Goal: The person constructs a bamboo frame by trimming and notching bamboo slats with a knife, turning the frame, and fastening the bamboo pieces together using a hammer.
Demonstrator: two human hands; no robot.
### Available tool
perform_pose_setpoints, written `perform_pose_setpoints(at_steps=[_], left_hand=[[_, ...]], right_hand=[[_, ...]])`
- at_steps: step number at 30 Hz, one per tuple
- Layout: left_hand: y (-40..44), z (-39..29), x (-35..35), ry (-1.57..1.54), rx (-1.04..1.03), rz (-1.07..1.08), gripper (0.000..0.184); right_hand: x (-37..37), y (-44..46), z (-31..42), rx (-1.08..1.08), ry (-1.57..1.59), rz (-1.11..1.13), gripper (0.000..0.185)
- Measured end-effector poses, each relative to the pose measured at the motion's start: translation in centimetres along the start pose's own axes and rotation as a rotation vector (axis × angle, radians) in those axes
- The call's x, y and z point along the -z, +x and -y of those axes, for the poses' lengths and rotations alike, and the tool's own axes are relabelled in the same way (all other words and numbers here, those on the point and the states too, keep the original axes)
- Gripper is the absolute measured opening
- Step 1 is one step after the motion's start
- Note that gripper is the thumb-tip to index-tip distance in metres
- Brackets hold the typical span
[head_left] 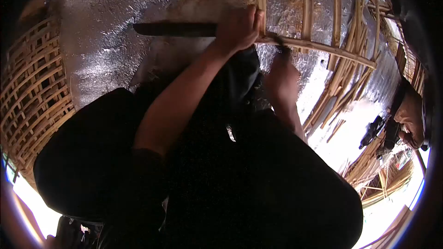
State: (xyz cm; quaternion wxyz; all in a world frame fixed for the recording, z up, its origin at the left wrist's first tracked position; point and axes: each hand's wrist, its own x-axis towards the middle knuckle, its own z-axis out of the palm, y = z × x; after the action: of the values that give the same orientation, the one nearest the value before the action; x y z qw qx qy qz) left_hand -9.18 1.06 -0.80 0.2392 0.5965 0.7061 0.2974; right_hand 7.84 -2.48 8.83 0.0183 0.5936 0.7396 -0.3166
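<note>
Nearest is the worker's dark-clothed lap [203, 175], knees spread, facing the work. The workpiece lies just beyond the knees: a pale crosspiece [334, 50] meeting several uprights [308, 9], set over a shiny sheet [104, 41].

Left hand [236, 28]: fist closed at the crosspiece's left end. A long dark blade [173, 29] runs into this fist and points left; I read the grip as clamped on it. Whether the crosspiece is also pinched, I cannot tell.

Right hand [282, 79]: blurred, fingers curled together around a dark object [284, 54] at the crosspiece. Its type cannot be made out.

Step in hand, as I judge it: working the joint at the first upright. The next move calls for a steady crosspiece, the right hand directed at that joint, and the blade clear of the right wrist.

Loose strips [334, 99] lie at right; a woven basket [37, 80] stands at left.
</note>
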Motion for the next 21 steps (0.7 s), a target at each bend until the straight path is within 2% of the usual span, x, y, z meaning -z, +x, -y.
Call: perform_pose_setpoints(at_steps=[2, 3, 4, 5, 7, 8, 10, 11, 13, 15, 16, 19, 20, 21], left_hand=[[-0.1, -0.2, 0.6, 0.000, 0.009, 0.099, 0.039], [0.5, 0.1, 0.7, 0.011, 0.014, 0.123, 0.039], [0.2, -0.1, 0.1, 0.044, 0.031, 0.038, 0.039], [-0.3, 0.0, -0.3, 0.036, 0.008, -0.009, 0.036], [0.1, 0.2, -0.6, 0.023, -0.062, -0.118, 0.031], [0.4, 0.0, -0.7, 0.032, -0.065, -0.097, 0.031], [1.3, 0.4, -0.6, 0.080, -0.056, -0.099, 0.030], [0.2, 0.1, -0.9, 0.086, -0.021, -0.065, 0.030], [-0.2, -0.4, -0.6, 0.027, 0.010, -0.047, 0.030], [1.5, -0.8, -0.4, 0.024, -0.013, -0.070, 0.030], [2.3, 0.0, -0.1, 0.041, 0.002, -0.086, 0.031], [0.6, -0.7, -0.3, 0.037, 0.055, -0.067, 0.031], [0.7, -0.2, -0.9, -0.068, 0.051, -0.069, 0.030], [1.2, -0.1, -1.1, -0.027, 0.014, -0.094, 0.030]], right_hand=[[-1.6, 0.4, -1.4, 0.356, -0.076, -0.160, 0.023], [-1.2, 1.2, -1.6, 0.388, -0.094, -0.211, 0.025], [-0.8, 2.0, -1.8, 0.418, -0.112, -0.263, 0.026], [-0.7, 1.2, -2.3, 0.257, -0.100, -0.192, 0.030], [-2.2, 0.7, -2.1, 0.164, -0.026, -0.075, 0.032], [-2.2, 0.6, -3.3, 0.433, -0.229, -0.257, 0.033], [0.1, 1.7, -1.6, 0.495, -0.131, -0.410, 0.034], [2.5, 0.3, 0.9, 0.235, 0.157, -0.324, 0.034], [-1.5, 1.8, -2.3, 0.178, -0.064, 0.016, 0.025], [0.9, 2.0, -0.3, 0.189, 0.156, 0.021, 0.023], [2.6, 2.3, 1.7, 0.254, 0.187, -0.174, 0.022], [-0.5, 1.7, -2.2, 0.332, -0.244, -0.145, 0.025], [-0.6, 1.6, -2.5, 0.283, -0.116, -0.097, 0.025], [0.9, 2.0, -0.5, 0.243, 0.015, -0.127, 0.025]])
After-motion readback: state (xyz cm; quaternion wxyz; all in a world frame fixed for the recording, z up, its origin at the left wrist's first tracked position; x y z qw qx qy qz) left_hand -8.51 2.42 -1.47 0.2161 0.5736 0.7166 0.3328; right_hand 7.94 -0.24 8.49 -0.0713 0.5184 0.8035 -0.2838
